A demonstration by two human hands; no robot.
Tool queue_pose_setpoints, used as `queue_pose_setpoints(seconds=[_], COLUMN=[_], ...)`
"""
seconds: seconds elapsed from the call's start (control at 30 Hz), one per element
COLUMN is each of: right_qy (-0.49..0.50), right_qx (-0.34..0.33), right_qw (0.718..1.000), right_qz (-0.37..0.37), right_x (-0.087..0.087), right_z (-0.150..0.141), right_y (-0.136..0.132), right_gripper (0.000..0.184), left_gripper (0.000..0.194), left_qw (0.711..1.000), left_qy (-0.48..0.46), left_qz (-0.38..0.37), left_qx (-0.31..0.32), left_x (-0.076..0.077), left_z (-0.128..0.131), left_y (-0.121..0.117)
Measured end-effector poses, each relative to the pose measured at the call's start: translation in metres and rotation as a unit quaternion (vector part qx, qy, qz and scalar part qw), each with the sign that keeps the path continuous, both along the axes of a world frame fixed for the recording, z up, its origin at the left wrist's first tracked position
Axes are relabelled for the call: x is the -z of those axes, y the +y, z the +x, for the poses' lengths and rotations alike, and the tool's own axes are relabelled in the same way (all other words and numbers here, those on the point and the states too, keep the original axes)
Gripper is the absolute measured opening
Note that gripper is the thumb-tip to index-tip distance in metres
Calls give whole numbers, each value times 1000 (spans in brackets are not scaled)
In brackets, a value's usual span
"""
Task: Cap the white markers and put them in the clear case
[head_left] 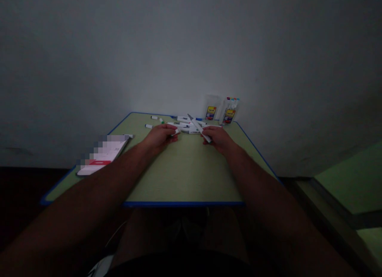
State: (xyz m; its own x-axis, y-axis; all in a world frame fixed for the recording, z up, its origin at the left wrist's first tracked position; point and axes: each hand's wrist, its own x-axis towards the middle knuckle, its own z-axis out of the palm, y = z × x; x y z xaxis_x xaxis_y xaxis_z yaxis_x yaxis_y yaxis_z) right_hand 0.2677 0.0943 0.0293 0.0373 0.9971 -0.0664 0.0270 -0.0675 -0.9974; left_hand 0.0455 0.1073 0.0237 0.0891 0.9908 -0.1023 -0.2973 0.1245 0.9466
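My right hand [218, 138] is closed around a white marker [197, 127], its dark tip end angled up and to the left. Between the fingers of my left hand [161, 136] is a small white marker cap [176, 131]. Behind both hands lies a loose pile of white markers [182, 124], partly hidden by my fingers and the held marker. A few loose caps lie left of the pile, among them a white cap [148, 126] and a green-ended one [161, 121].
At the back right stand a clear plastic case [211, 108] and a second case [229, 111] holding several coloured markers. A tablet-like device [104, 155] with a lit screen lies at the left. The table [185, 173] has a blue edge and backs onto a wall.
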Motion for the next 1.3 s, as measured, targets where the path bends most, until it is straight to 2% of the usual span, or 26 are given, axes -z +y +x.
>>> queue_pose_setpoints(seconds=[0.2,0.43,0.67,0.9,1.3], right_qy=[10,19,48,56,24], right_qx=[28,41,61,83,49], right_qw=[1000,999,995,992,994], right_qz=[7,17,61,82,100], right_x=[0,2,6,1,10], right_z=[1,4,6,4,6], right_y=[0,2,6,4,9], right_gripper=[6,9,15,13,16], left_gripper=[16,16,15,15,14], left_qw=[1000,999,997,996,997], left_qy=[6,22,22,22,40], left_qz=[6,8,31,40,49], left_qx=[-24,-48,-61,-71,-43], left_x=[3,-2,-1,-2,1], left_z=[0,0,0,-1,1], left_y=[4,2,2,2,0])
